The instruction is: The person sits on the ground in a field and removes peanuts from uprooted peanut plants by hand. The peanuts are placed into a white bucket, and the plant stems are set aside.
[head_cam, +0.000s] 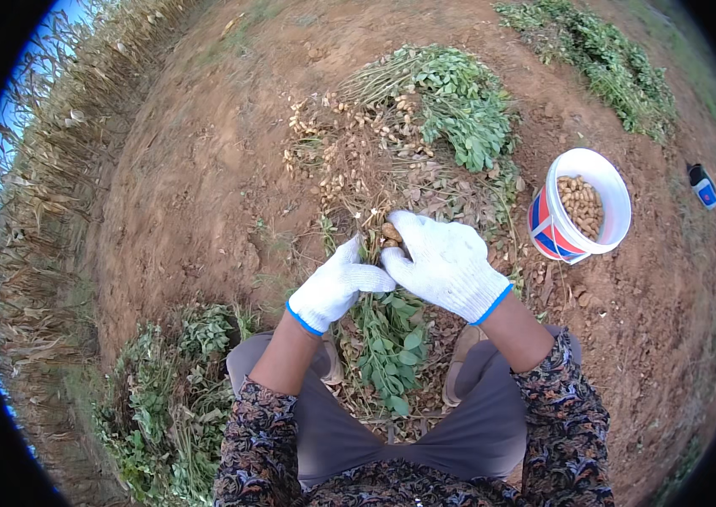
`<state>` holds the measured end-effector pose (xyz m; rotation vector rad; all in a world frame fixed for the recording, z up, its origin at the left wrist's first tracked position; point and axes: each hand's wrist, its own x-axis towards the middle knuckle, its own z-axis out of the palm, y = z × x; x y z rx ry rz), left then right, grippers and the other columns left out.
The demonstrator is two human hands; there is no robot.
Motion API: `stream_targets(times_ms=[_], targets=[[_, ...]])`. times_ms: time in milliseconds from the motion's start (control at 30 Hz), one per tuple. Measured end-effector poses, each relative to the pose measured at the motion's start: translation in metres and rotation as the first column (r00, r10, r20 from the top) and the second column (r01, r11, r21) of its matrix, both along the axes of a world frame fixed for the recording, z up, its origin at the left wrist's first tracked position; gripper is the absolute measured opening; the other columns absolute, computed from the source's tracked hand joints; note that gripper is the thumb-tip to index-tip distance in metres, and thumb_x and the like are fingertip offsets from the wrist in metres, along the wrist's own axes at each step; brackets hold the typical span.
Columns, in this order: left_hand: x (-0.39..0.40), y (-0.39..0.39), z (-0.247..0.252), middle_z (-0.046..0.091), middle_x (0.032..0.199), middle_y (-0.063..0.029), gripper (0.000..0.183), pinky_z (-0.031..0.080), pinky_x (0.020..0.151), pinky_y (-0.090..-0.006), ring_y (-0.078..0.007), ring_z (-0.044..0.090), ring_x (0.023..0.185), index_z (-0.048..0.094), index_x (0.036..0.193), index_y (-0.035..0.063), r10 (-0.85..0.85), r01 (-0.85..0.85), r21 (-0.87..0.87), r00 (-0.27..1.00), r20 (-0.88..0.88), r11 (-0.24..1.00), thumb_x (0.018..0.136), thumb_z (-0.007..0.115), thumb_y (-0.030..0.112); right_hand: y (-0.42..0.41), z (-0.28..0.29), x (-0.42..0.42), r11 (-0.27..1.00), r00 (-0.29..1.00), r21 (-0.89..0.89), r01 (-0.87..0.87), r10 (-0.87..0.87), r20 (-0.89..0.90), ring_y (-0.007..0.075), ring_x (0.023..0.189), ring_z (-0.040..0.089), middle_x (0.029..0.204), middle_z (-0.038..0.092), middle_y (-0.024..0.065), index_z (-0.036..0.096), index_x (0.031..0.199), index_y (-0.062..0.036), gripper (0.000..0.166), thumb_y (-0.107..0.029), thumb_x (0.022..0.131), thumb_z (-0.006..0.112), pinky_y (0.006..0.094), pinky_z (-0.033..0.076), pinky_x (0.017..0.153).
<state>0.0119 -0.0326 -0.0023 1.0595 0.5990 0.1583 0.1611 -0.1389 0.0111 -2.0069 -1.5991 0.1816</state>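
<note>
Both hands wear white knit gloves with blue cuffs and meet at a peanut plant. My left hand (339, 285) is closed around the stems of the peanut plant (392, 348), whose green leaves hang down between my knees. At the root end, the fingers of my right hand (443, 263) are curled against peanut pods (389, 233). Some of these pods show between thumb and forefinger; the rest is hidden by the glove. Just beyond my hands spreads a heap of uprooted peanut plants (465, 104), with clusters of pods (335, 171) still on their roots.
To the right stands a white bucket (614, 190), partly filled with picked peanuts (581, 206). Stripped-looking plants (168, 393) lie at the lower left, and another plant pile (617, 70) at the upper right. A blue-and-white container (705, 190) sits farther right. Dry corn stalks (47, 209) line the left.
</note>
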Motion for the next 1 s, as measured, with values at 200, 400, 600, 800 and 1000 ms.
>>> stream_targets(times_ms=[200, 400, 600, 800, 1000], targets=[[0.0, -0.002, -0.018, 0.06, 0.121, -0.0116, 0.071, 0.038, 0.102, -0.0348, -0.017, 0.053, 0.115, 0.037, 0.141, -0.0028, 0.198, -0.207, -0.159, 0.978, -0.068, 0.965, 0.083, 0.071, 0.02, 0.0, 0.007, 0.002, 0.981, 0.998, -0.195, -0.001, 0.012, 0.055, 0.0332, 0.07, 0.068, 0.078, 0.068, 0.0145, 0.059, 0.088, -0.0061, 0.025, -0.03, 0.081, 0.059, 0.0442, 0.055, 0.063], [0.013, -0.01, -0.043, 0.052, 0.132, -0.0211, 0.088, 0.04, 0.103, -0.0323, -0.0216, 0.051, 0.123, 0.03, 0.138, -0.0183, 0.268, -0.215, 0.247, 0.942, -0.202, 0.945, 0.087, 0.072, 0.039, 0.007, 0.005, -0.001, 0.94, 0.993, -0.333, -0.078, 0.045, -0.107, 0.0341, 0.072, 0.068, 0.079, 0.069, 0.018, 0.066, 0.083, -0.0048, 0.032, -0.035, 0.08, 0.057, 0.0432, 0.055, 0.064], [0.021, 0.004, -0.028, 0.063, 0.08, -0.0034, 0.037, 0.048, 0.058, -0.0257, -0.0118, 0.06, 0.066, 0.061, 0.106, 0.0008, 0.497, -0.459, 0.206, 0.841, -0.215, 0.865, 0.088, 0.069, 0.033, -0.013, 0.032, 0.012, 0.796, 0.764, -0.405, -0.449, 0.108, -0.636, 0.0331, 0.07, 0.064, 0.072, 0.064, 0.0182, 0.066, 0.078, -0.0025, 0.035, -0.037, 0.077, 0.06, 0.0401, 0.051, 0.067], [-0.013, 0.035, -0.021, 0.057, 0.065, -0.0049, 0.047, 0.049, 0.06, -0.0381, -0.0183, 0.052, 0.053, 0.061, 0.101, -0.0004, 0.307, -0.296, -0.126, 0.948, 0.086, 0.947, 0.098, 0.05, 0.045, -0.052, 0.043, 0.084, 0.94, 0.893, -0.199, 0.278, -0.329, -0.308, 0.0245, 0.065, 0.06, 0.072, 0.062, 0.0169, 0.064, 0.088, 0.0009, 0.031, -0.028, 0.08, 0.06, 0.0344, 0.048, 0.065], [-0.017, 0.027, -0.023, 0.067, 0.1, -0.0227, 0.058, 0.055, 0.084, -0.0528, -0.0338, 0.068, 0.083, 0.058, 0.121, -0.0045, 0.244, -0.095, -0.512, 0.941, 0.233, 0.854, 0.1, 0.043, 0.047, -0.132, -0.055, 0.245, 0.661, 0.53, 0.129, 0.739, -0.69, 0.493, 0.0398, 0.103, 0.063, 0.113, 0.064, 0.0253, 0.051, 0.134, -0.0057, 0.058, -0.042, 0.09, 0.055, 0.0447, 0.049, 0.089]])
